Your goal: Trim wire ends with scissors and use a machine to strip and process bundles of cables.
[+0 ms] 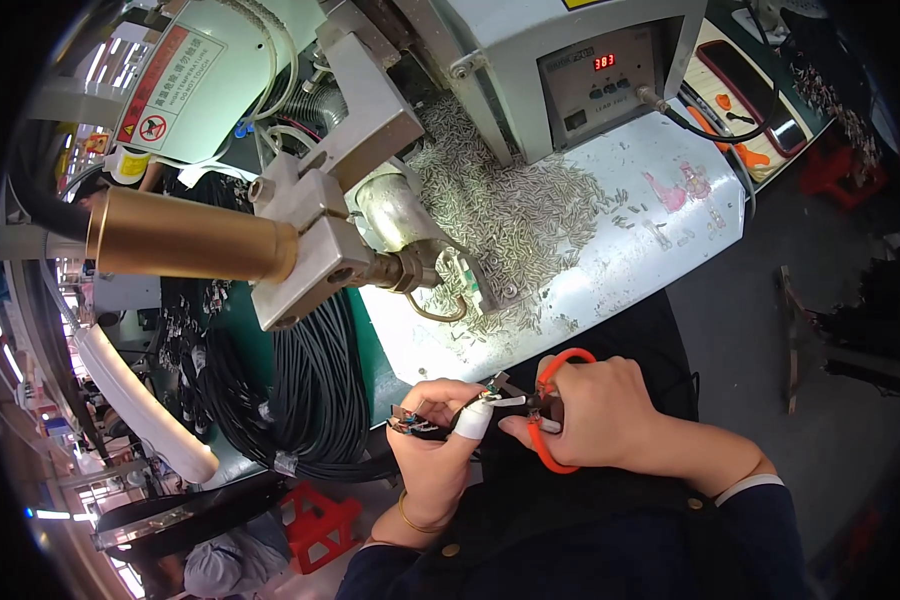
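While the cable end (417, 424) is sitting just below the bench edge, the left hand (432, 455) is pinching it shut, a white-taped thumb (473, 422) pressing on it. The right hand (595, 410) is gripping orange scissors (548, 425), blades touching the wires. Above, metal bits (510, 215) are littering the white bench (630, 250); black cables (310, 395) are hanging left, beneath a brass nozzle (190, 236).

At ten o'clock, the nozzle (185, 237) is glossy brass-coloured metal; the bracket (315, 255) beside it is dull grey metal. The scissors (550, 420) have smooth orange plastic handles.
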The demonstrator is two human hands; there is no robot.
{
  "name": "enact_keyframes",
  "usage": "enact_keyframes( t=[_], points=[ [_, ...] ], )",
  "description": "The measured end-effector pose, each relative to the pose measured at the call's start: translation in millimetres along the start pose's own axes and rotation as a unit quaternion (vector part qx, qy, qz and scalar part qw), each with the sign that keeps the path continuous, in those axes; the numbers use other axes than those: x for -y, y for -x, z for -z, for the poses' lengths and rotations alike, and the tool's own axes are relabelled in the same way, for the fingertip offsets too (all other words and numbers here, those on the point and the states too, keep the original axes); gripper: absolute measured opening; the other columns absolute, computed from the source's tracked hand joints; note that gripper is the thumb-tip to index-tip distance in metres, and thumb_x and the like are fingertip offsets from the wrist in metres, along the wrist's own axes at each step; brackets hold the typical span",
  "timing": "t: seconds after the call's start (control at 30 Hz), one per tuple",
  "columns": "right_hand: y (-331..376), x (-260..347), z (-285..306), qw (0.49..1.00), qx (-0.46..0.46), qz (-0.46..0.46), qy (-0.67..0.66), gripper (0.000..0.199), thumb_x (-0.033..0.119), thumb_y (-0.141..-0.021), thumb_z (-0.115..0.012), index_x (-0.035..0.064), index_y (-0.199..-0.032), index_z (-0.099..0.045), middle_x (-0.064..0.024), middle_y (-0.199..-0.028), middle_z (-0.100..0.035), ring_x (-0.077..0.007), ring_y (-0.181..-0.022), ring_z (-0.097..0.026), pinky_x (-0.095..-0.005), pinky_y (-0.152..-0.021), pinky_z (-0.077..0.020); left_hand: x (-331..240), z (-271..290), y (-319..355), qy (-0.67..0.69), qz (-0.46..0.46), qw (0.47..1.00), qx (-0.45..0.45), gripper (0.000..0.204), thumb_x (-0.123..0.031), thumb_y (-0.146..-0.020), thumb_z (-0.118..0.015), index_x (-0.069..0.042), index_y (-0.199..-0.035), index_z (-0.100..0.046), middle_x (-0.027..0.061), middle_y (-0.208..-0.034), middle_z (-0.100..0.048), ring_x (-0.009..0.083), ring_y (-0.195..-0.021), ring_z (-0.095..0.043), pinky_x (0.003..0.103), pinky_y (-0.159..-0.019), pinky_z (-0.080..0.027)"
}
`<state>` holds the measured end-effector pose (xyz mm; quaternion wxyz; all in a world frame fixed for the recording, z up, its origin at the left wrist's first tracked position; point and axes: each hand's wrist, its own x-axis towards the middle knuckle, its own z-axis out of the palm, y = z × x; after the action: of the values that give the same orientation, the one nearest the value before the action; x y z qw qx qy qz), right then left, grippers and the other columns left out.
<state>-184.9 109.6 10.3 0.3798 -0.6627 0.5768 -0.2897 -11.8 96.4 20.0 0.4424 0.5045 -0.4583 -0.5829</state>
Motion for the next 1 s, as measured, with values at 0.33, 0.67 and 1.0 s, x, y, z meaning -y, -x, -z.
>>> enact_keyframes(
  t=[0.33,0.67,1.0],
  points=[
    [-7,-12,-16,0.991,0.079,-0.089,-0.064,0.04,0.038,-0.078,-0.061,0.0018,-0.063,-0.053,-0.0116,-0.051,-0.053,-0.0318,-0.05,-0.056,-0.0367,-0.045,-0.0447,-4,4,-33,0.016,0.087,0.996,0.015,0.014,0.0,-0.076,-0.063,0.001,-0.088,-0.057,-0.0008,-0.069,-0.055,0.0017,-0.052,-0.042,0.015,-0.046,-0.031],
    [-72,-20,-8,0.971,-0.128,-0.032,-0.198,0.023,0.021,-0.083,-0.059,-0.0022,-0.081,-0.054,-0.0089,-0.055,-0.052,-0.0138,-0.046,-0.05,-0.0278,-0.047,-0.0396,-3,1,-84,0.092,0.148,0.985,0.003,0.016,-0.002,-0.077,-0.063,0.001,-0.091,-0.057,-0.0038,-0.061,-0.045,0.0019,-0.043,-0.03,0.018,-0.038,-0.018],
    [-84,-25,-9,0.973,-0.085,0.003,-0.216,0.015,0.007,-0.08,-0.054,-0.0055,-0.088,-0.051,-0.0146,-0.071,-0.058,-0.0197,-0.061,-0.058,-0.029,-0.055,-0.0436,-5,12,-92,0.091,0.173,0.98,0.035,0.022,-0.003,-0.074,-0.064,0.001,-0.094,-0.056,-0.0008,-0.061,-0.047,0.0036,-0.042,-0.031,0.018,-0.037,-0.019]
  ],
)
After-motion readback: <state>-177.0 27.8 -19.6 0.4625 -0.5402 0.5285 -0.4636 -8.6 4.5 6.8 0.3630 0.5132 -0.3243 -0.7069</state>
